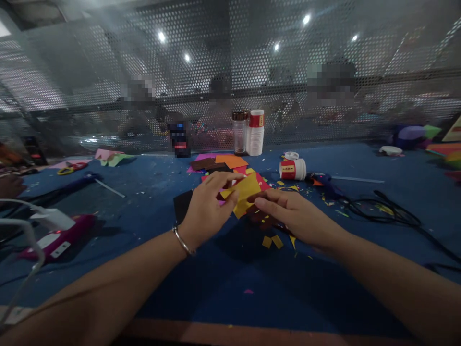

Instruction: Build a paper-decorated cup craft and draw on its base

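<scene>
A sheet of yellow paper (248, 188) is raised just above the blue table. My left hand (209, 199), with a silver bangle at the wrist, pinches it along its left side between thumb and fingers. At its lower right edge, my right hand (288, 211) has thumb and fingertips closed on the paper; the fingertips are in shadow. Beneath and behind the hands lie coloured papers, among them an orange sheet (232, 161) and a black piece (182, 205). Small yellow squares (272, 241) rest on the table below my right hand.
A red and white paper cup (292, 169) lies on its side beside a glue gun (324, 182) with a coiled cable. A clear jar (239, 134) and stacked cups (256, 137) stand at the back. On the left are a power strip (59, 240), another glue gun (84, 180) and scissors (72, 167).
</scene>
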Tool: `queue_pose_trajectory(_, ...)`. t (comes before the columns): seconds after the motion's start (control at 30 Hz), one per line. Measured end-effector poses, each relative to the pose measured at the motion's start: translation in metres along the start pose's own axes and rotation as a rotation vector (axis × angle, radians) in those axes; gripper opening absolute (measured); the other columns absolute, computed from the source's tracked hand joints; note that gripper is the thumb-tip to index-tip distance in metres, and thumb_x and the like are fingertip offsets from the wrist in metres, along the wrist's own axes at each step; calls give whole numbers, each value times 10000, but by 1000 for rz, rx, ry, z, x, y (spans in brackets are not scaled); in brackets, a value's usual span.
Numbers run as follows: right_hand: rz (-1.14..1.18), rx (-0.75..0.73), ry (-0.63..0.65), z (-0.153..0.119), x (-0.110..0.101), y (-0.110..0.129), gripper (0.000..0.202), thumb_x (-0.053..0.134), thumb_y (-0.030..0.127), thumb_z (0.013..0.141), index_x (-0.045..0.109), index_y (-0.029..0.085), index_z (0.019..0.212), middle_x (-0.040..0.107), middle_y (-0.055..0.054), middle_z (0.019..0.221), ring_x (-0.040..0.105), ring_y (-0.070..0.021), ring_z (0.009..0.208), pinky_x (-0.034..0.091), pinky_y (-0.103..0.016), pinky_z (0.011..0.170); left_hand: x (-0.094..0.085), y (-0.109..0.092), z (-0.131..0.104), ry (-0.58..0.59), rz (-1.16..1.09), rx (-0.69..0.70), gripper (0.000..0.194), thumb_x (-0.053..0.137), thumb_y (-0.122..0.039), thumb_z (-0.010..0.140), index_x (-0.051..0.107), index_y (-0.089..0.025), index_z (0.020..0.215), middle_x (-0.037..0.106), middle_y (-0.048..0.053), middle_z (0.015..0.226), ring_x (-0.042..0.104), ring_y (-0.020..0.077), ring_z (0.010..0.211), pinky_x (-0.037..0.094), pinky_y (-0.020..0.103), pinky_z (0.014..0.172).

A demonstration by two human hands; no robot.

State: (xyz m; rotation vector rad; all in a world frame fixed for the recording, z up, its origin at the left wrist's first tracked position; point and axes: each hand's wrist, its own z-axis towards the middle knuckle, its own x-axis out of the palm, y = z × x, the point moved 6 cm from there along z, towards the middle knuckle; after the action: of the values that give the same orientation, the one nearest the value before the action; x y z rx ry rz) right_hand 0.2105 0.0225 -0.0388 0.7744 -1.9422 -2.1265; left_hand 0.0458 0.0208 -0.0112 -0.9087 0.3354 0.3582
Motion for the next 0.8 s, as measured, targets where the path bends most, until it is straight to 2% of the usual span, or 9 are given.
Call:
queue_pose_trajectory(0.1, 285, 40, 17, 0, 6, -4, 338, 585, 501, 932, 721, 192, 925, 757, -86, 968, 720, -184, 843, 580, -322, 755, 7, -16, -10, 73, 147, 200, 446, 582, -51, 812, 689, -258, 1192, 705, 56, 1101, 610, 229, 1028, 456, 361, 974)
queue_pose_trajectory(0.17, 430, 48, 38, -1, 9, -4, 395, 580, 543, 925, 729, 178, 926, 758, -94, 916, 716, -188, 813, 582, -337, 770, 10, -21, -14, 106, 168, 266, 491, 580, -33, 797, 681, -273, 1213, 711, 57, 1131, 614, 238, 1059, 454, 377, 995)
queue_pose_trajectory(0.27, 558, 89, 21, 0, 9, -4, 413, 585, 554, 921, 727, 168, 957, 750, -91, 843, 706, -191, 768, 578, -326, 713, 12, -24, -15, 157, 112, 278, 359, 624, -107, 837, 729, -291, 1128, 732, 60, 1126, 627, 253, 1073, 441, 400, 1028)
queue_pose_trajectory(0.37, 610, 144, -26, 0, 6, -6, 331, 627, 469, 918, 729, 154, 916, 740, -83, 799, 690, -176, 717, 556, -291, 646, 15, -25, -12, 231, 37, 247, 255, 624, -162, 882, 765, -297, 1046, 746, 65, 1122, 634, 251, 1108, 419, 398, 1058)
queue_pose_trajectory(0.53, 697, 186, -59, 0, 6, -8, 164, 694, 285, 871, 736, 157, 779, 743, -60, 809, 634, -116, 651, 540, -230, 617, 20, -23, -12, 320, -42, 182, 237, 655, -167, 864, 775, -309, 1013, 751, 59, 1134, 637, 252, 1127, 409, 401, 1072)
queue_pose_trajectory(0.6, 708, 199, -75, 0, 6, -8, 132, 708, 259, 851, 744, 158, 775, 745, -58, 824, 626, -109, 656, 532, -213, 597, 21, -25, -13, 348, -2, 227, 259, 643, -163, 869, 765, -308, 1044, 742, 61, 1172, 636, 254, 1149, 390, 415, 1092)
queue_pose_trajectory(0.7, 699, 210, -123, -1, 2, -9, 96, 713, 238, 836, 752, 160, 795, 749, -61, 852, 629, -112, 670, 527, -201, 572, 22, -29, -17, 381, 151, 376, 326, 593, -143, 889, 726, -301, 1141, 719, 71, 1235, 627, 252, 1191, 350, 436, 1126)
queue_pose_trajectory(0.8, 676, 209, -144, -1, -1, -8, 114, 689, 251, 854, 752, 169, 806, 748, -60, 831, 641, -118, 665, 537, -209, 579, 19, -31, -18, 364, 223, 489, 422, 596, -102, 855, 672, -303, 1218, 671, 70, 1315, 574, 258, 1271, 336, 454, 1137)
